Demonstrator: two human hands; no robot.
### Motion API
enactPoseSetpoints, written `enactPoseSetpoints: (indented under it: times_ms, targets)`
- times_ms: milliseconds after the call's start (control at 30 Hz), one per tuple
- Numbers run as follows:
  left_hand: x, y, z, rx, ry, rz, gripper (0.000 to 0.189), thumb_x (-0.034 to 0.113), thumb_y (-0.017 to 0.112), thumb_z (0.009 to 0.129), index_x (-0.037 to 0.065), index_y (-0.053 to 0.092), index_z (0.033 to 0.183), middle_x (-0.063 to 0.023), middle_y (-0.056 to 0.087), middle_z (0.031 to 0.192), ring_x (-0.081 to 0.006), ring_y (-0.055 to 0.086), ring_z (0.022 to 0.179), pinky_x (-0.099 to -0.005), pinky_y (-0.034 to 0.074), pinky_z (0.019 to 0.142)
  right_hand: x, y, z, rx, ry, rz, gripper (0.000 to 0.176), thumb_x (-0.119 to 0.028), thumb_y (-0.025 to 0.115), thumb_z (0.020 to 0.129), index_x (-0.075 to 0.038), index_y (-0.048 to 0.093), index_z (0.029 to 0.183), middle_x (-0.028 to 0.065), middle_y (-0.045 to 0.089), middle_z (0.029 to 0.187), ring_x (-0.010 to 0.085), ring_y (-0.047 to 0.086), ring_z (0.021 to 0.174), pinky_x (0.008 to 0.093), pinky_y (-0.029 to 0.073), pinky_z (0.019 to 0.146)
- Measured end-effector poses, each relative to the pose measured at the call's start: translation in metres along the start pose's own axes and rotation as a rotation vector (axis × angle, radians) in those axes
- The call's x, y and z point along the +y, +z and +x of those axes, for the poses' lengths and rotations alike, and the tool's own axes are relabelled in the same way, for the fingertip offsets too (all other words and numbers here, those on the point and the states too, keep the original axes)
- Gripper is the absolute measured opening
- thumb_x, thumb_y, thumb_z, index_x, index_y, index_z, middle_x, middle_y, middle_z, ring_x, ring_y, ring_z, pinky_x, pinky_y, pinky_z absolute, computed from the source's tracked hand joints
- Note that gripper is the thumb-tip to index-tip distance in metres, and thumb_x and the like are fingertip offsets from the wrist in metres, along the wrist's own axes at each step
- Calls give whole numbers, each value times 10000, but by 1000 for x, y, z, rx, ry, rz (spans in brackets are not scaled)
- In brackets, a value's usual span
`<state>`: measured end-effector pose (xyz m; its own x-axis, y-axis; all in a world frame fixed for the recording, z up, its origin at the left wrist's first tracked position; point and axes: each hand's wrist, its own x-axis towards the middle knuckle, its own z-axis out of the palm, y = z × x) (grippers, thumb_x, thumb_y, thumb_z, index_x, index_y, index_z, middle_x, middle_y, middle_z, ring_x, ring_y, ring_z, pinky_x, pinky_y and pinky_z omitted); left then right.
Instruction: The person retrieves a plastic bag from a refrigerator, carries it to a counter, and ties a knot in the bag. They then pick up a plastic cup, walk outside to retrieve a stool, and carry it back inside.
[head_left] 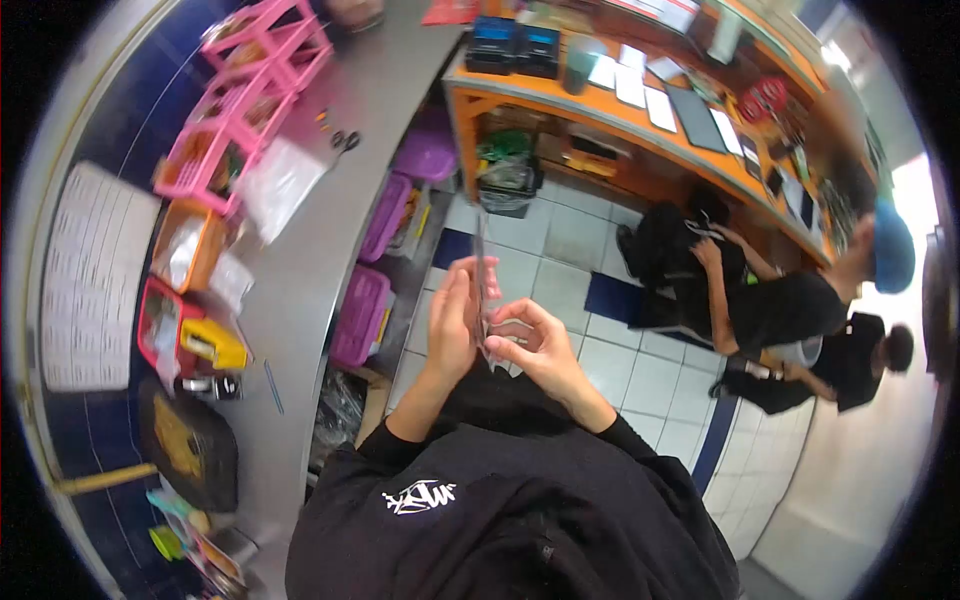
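Observation:
In front of my chest, a thin, flat, see-through plastic piece (481, 250) stands upright, seen almost edge-on, so its exact kind does not show. My left hand (456, 318) lies along its left face, with fingertips wrapped past the edge. From the other side, my right hand (540, 350) pinches its lower part between thumb and fingers. Both hands are over the floor, to the right of the metal counter.
Along the metal counter (330, 220) at left are pink baskets (200, 165), scissors (345, 141), a yellow tape dispenser (215, 343) and a blue pen (273, 387). Purple bins (360, 315) sit below. Two people in black sit at right by an orange workbench (470, 88).

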<state>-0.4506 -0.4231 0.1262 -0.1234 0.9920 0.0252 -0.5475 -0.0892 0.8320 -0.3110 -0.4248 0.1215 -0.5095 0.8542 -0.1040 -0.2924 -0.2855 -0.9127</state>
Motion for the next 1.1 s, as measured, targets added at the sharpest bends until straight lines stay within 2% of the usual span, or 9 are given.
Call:
enactPoseSetpoints:
  times_ms: [133, 200, 267, 400, 500, 667, 767, 900, 1100]
  targets:
    - [-47, 53, 26, -161, 85, 25, 462, 341, 370, 970, -19, 421, 1255, -69, 539, 1008, -131, 515, 922, -282, 400, 877, 3, -46, 2, 352, -136, -48, 227, 19, 684, 760, -7, 500, 891, 27, 572, 871, 93, 586, 741, 217, 499, 648]
    - [-58, 63, 45, -149, -60, 117, 434, 302, 374, 971, -17, 414, 1263, -94, 545, 1070, -160, 526, 991, -305, 409, 897, -1, -63, 9, 547, -221, -225, 188, 51, 671, 751, 3, 517, 848, 19, 578, 742, 71, 581, 671, 194, 483, 594]
    - [-68, 64, 66, -139, -248, -29, 380, 228, 359, 976, -15, 407, 1265, -133, 538, 1162, -215, 525, 1093, -356, 417, 945, -11, -78, 17, 633, -321, -341, 159, 34, 678, 751, 11, 567, 863, 49, 595, 772, 72, 576, 647, 202, 480, 577]
    - [-76, 72, 119, -188, -365, -264, 371, 211, 322, 985, -13, 401, 1270, -158, 508, 1230, -232, 500, 1139, -368, 397, 989, -43, -101, 44, 715, -437, -589, 190, 5, 675, 748, -14, 605, 924, 84, 600, 867, 144, 596, 698, 245, 491, 615]
    - [-75, 80, 165, -236, -403, -257, 378, 217, 316, 987, -11, 391, 1279, -169, 494, 1249, -244, 481, 1164, -371, 389, 995, -70, -125, 77, 673, -609, -967, 242, 39, 662, 739, -21, 605, 966, 70, 592, 924, 165, 594, 797, 267, 484, 675]
    - [-73, 81, 261, -322, -427, -239, 391, 244, 310, 989, -6, 381, 1282, -189, 473, 1266, -268, 461, 1183, -393, 392, 990, -98, -158, 165, 404, -485, -918, 318, 79, 680, 666, -64, 679, 949, 110, 529, 1071, 186, 592, 815, 285, 499, 675]
    - [-65, 70, 317, -290, -446, -204, 400, 270, 319, 988, 4, 383, 1279, -179, 490, 1245, -248, 474, 1161, -385, 432, 947, -116, -174, 229, 246, -565, -1004, 322, 99, 669, 659, -53, 677, 943, 104, 517, 1082, 182, 586, 805, 283, 514, 650]
    - [-91, 42, 373, -251, -499, -147, 419, 311, 351, 978, -6, 394, 1249, -151, 509, 1217, -220, 497, 1121, -374, 447, 927, -109, -204, 289, 102, -348, -994, 256, 102, 625, 667, -1, 642, 901, 125, 525, 1101, 250, 583, 843, 322, 525, 670]
    - [-149, 11, 358, 35, -825, -257, 374, 270, 319, 990, -3, 410, 1229, -149, 522, 1189, -203, 542, 1042, -349, 468, 876, -63, -233, 296, 8, -1, -943, 221, 164, 566, 649, 14, 556, 811, 125, 499, 1007, 258, 594, 771, 322, 504, 633]
